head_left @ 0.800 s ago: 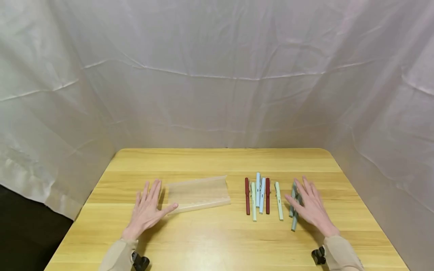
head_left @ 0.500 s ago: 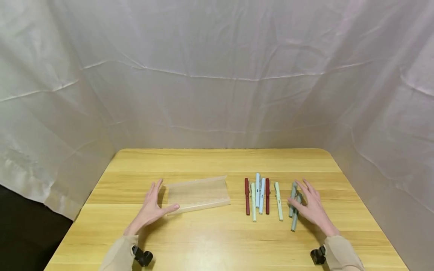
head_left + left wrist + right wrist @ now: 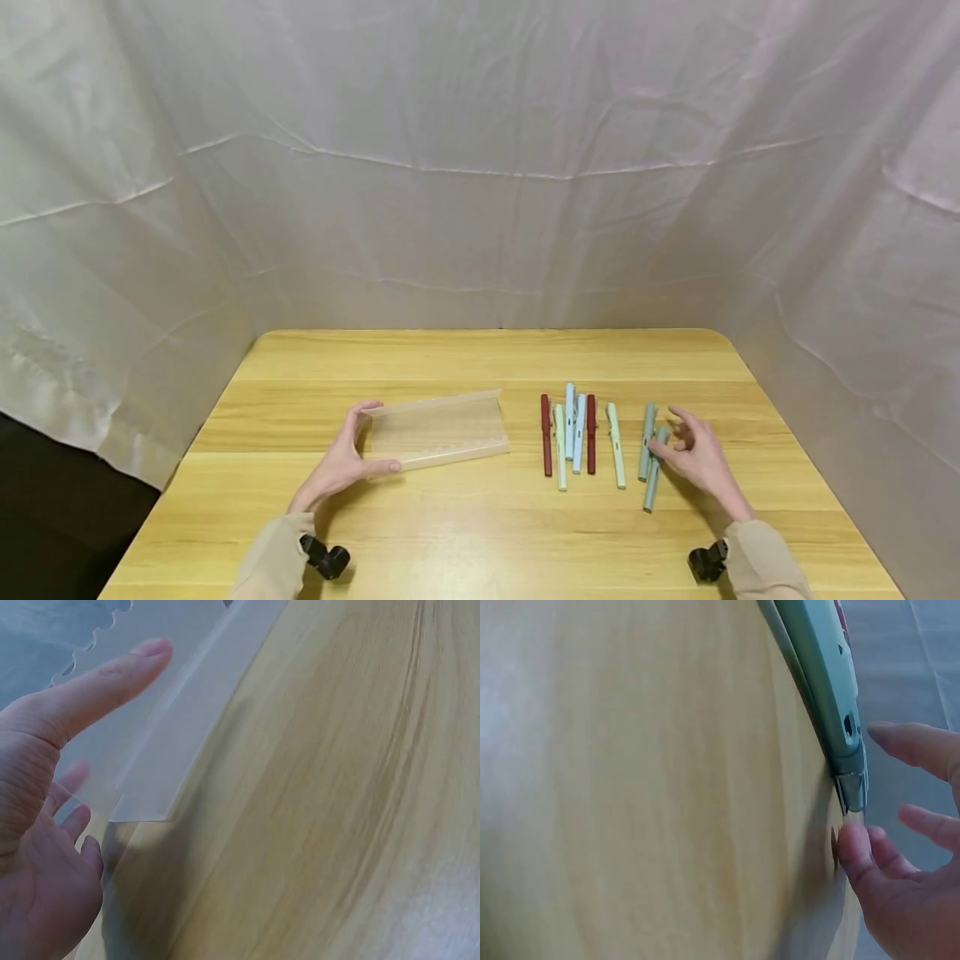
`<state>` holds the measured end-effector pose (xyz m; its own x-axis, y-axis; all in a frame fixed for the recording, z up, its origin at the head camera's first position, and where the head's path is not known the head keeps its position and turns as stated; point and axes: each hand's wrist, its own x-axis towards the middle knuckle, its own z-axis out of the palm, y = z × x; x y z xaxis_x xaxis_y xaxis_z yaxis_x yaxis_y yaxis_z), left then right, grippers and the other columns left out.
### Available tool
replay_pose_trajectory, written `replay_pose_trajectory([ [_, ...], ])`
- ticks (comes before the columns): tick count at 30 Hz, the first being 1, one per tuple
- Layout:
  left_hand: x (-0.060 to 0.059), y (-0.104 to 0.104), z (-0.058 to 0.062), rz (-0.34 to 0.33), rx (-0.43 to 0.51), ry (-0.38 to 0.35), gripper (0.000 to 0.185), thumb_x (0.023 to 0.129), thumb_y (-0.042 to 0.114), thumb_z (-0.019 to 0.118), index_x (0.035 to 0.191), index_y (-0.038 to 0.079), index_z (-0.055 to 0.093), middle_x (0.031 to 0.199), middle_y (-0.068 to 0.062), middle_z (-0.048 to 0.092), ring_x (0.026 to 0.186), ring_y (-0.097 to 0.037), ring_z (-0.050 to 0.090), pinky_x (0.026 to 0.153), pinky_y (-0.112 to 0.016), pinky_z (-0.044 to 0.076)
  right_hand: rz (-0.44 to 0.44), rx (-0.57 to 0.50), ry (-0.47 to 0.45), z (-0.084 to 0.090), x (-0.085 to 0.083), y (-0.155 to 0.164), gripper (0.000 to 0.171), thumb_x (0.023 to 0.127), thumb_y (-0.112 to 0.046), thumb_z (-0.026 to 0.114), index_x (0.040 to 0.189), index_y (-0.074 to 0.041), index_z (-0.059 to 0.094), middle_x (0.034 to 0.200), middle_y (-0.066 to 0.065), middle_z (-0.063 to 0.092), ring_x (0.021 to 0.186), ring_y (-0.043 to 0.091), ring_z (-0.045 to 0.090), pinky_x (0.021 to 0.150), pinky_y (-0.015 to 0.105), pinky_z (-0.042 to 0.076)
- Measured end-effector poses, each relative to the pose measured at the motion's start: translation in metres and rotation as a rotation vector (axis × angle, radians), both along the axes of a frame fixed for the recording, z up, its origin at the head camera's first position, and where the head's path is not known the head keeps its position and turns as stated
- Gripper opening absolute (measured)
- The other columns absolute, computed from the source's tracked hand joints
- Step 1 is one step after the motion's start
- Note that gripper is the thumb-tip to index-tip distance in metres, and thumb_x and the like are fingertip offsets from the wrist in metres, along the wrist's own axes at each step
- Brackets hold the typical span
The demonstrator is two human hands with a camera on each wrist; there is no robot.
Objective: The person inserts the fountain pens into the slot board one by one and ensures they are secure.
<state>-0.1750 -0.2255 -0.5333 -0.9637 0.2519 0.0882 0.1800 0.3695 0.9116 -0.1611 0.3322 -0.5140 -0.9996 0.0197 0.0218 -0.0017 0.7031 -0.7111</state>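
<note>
Change: both hands are closing in from lying flat on the tabletop [image 3: 480, 533]; the left hand [image 3: 341, 467] is now turning on edge against the clear tray's end, and the right hand [image 3: 693, 458] is curling its fingers toward the grey-green pens.
Left hand: thumb is lying along the near-left corner of the clear plastic tray [image 3: 438, 429] while the fingers are wrapping behind its left end, so it is gripping that end; the left wrist view is showing the thumb [image 3: 97, 686] against the translucent wall [image 3: 180, 712].
Right hand: fingers are bending loosely, with fingertips touching the nearer grey-green pen [image 3: 654, 471]; the right wrist view is showing a fingertip [image 3: 853, 840] at the pen's metal tip [image 3: 851, 791]. It is not yet pinching anything.
Pens: a second grey-green pen [image 3: 647, 442] is lying just beside the first, toward the tabletop's right edge; two dark red pens [image 3: 546, 433], two pale blue pens [image 3: 570, 417] and two pale mint pens [image 3: 616, 446] are lying in a loose row near the middle.
Tray: it is resting left of the middle, well apart from the right edge, holding nothing.
Progress: judging from this, all eight pens are lying outside the tray, so things are only beginning.
Writing: no brand or lettering is readable on pens or tray.
</note>
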Motion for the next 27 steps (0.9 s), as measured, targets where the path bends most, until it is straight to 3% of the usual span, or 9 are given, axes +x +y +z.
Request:
replay_pose_trajectory([
  [3,-0.001,0.002,-0.001,-0.024,0.03,-0.01,0.1,0.07,0.013,0.091,0.147,0.006,0.028,0.158,-0.023,0.028,0.151,-0.049,0.018,0.123,-0.071,0.007,-0.009,-0.014,-0.034,0.0,-0.001,0.003,0.079,0.091,-0.022,0.074,0.148,0.012,0.033,0.103,0.019,0.056,0.074,0.006,0.051,0.062,0.018,0.049],
  [10,0.0,0.007,-0.002,-0.052,0.047,-0.031,0.102,0.068,0.009,0.091,0.144,0.001,0.025,0.157,-0.028,0.024,0.153,-0.05,0.01,0.125,-0.065,0.004,0.004,-0.093,-0.129,0.001,-0.001,0.006,0.074,0.092,-0.023,0.074,0.146,0.011,0.037,0.088,0.012,0.063,0.057,0.011,0.057,0.052,0.026,0.055],
  [19,0.003,0.009,-0.002,-0.101,-0.039,0.007,0.106,0.067,0.017,0.093,0.147,0.0,0.026,0.156,-0.03,0.027,0.15,-0.052,0.019,0.124,-0.063,0.013,0.077,-0.151,-0.189,0.0,-0.003,0.011,0.073,0.094,-0.02,0.071,0.145,0.016,0.033,0.078,0.01,0.066,0.05,0.013,0.057,0.052,0.028,0.056],
  [27,0.004,0.013,-0.001,-0.138,-0.068,0.046,0.102,0.066,0.018,0.094,0.144,0.002,0.03,0.154,-0.028,0.032,0.149,-0.052,0.023,0.123,-0.06,0.015,0.085,-0.201,-0.221,-0.003,-0.004,0.011,0.074,0.094,-0.018,0.071,0.146,0.017,0.032,0.078,0.011,0.067,0.05,0.013,0.058,0.05,0.032,0.058],
])
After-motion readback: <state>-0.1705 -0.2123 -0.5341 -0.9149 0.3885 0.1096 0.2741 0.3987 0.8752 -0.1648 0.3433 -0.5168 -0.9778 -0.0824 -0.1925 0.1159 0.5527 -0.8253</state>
